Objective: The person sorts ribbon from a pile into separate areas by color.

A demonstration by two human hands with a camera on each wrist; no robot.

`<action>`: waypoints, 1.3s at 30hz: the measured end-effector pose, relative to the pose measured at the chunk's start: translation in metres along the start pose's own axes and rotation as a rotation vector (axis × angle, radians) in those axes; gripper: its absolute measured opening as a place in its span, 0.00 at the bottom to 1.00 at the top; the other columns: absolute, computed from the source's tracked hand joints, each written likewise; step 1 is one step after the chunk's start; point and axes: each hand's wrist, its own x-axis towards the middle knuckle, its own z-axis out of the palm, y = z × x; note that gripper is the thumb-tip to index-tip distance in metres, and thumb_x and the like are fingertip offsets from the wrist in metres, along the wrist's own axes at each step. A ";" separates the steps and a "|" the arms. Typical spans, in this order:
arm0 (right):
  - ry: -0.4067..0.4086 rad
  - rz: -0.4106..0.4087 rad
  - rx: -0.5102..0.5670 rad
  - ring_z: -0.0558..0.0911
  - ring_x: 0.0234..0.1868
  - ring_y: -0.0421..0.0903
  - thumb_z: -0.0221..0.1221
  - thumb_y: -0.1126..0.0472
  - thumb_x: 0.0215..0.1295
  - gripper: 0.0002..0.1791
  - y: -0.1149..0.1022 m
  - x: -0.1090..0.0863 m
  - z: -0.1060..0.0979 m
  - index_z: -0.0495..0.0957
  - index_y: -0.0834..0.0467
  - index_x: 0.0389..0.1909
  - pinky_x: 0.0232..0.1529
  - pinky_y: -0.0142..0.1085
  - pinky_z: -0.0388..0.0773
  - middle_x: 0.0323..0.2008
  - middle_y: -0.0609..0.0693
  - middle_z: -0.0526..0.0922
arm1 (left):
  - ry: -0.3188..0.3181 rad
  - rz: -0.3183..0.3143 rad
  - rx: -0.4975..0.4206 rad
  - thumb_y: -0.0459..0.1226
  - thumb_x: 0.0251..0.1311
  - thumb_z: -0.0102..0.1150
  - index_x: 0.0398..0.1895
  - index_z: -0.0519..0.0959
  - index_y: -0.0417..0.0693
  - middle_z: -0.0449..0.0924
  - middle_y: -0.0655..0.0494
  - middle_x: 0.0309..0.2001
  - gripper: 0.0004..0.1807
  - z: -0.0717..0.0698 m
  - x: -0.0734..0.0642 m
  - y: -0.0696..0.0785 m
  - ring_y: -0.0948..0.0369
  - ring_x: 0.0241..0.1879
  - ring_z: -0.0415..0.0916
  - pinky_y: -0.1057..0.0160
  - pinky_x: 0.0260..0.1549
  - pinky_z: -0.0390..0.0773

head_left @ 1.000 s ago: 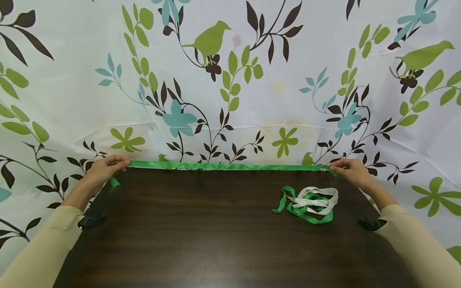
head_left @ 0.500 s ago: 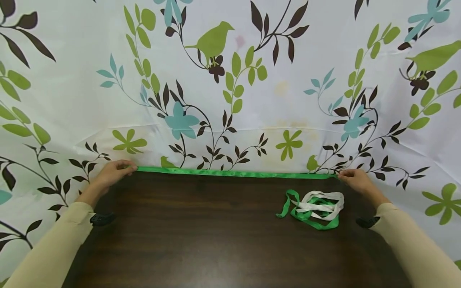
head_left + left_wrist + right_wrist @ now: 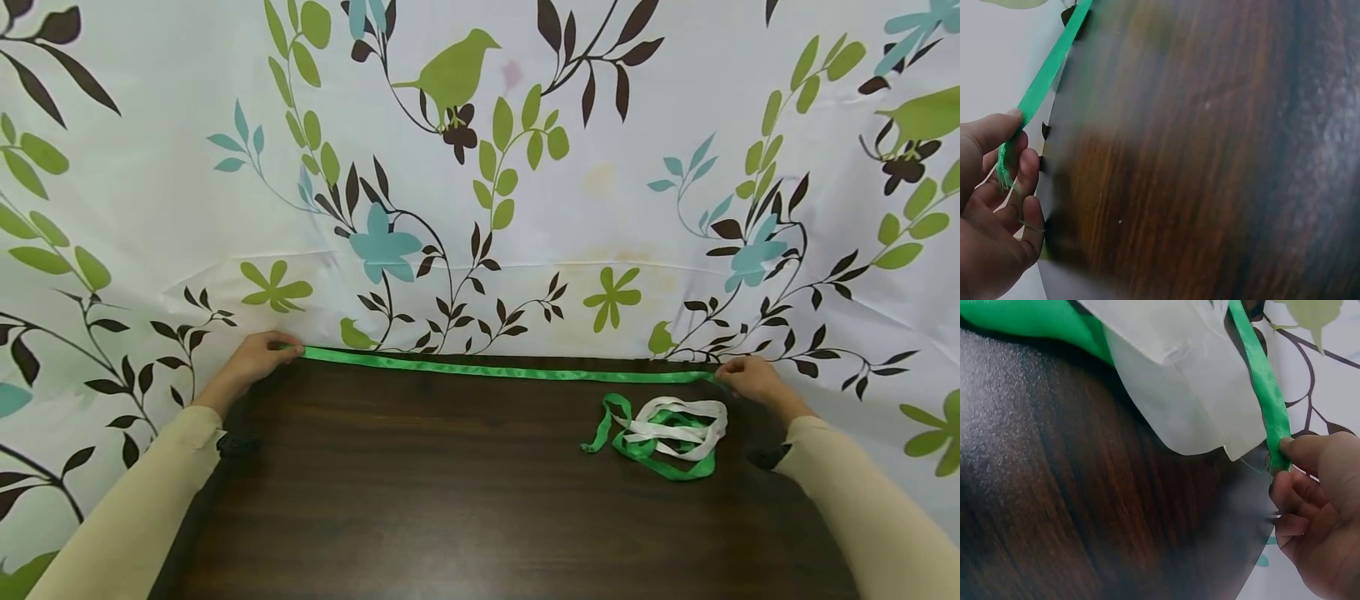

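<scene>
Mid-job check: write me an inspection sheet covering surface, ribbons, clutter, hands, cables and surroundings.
Surface: dark wood-grain table, glossy with light reflections.
Job's things: green ribbon spans between the hands along the table's far edge; contact with the table unclear.
Clutter: loose bundle of green and white ribbon on the table, toward the right hand.
Left hand: pinches one ribbon end; a frayed tail hangs past the thumb.
Right hand: pinches the other end.
Cables: nothing seen.
Surroundings: white printed backdrop with birds, leaves, flowers; faint yellowish stains.
</scene>
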 end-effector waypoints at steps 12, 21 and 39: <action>-0.038 0.003 -0.096 0.83 0.29 0.53 0.56 0.62 0.73 0.19 -0.027 -0.015 -0.031 0.75 0.77 0.50 0.31 0.49 0.79 0.38 0.69 0.82 | 0.003 0.055 0.079 0.41 0.74 0.58 0.64 0.69 0.26 0.72 0.25 0.59 0.27 -0.005 -0.001 0.021 0.32 0.60 0.68 0.36 0.55 0.68; -0.061 -0.100 -0.108 0.85 0.33 0.55 0.56 0.58 0.77 0.22 -0.076 -0.037 -0.051 0.74 0.77 0.53 0.34 0.48 0.83 0.48 0.76 0.79 | 0.006 0.168 0.154 0.43 0.75 0.57 0.66 0.67 0.28 0.72 0.24 0.60 0.29 -0.017 -0.027 0.031 0.30 0.60 0.68 0.33 0.53 0.67; -0.259 -0.329 -0.046 0.79 0.24 0.46 0.63 0.52 0.73 0.16 -0.147 -0.124 -0.009 0.81 0.60 0.51 0.25 0.40 0.77 0.41 0.50 0.83 | -0.034 0.424 0.102 0.46 0.74 0.59 0.68 0.72 0.39 0.75 0.39 0.62 0.27 0.022 -0.083 0.110 0.39 0.61 0.71 0.34 0.54 0.69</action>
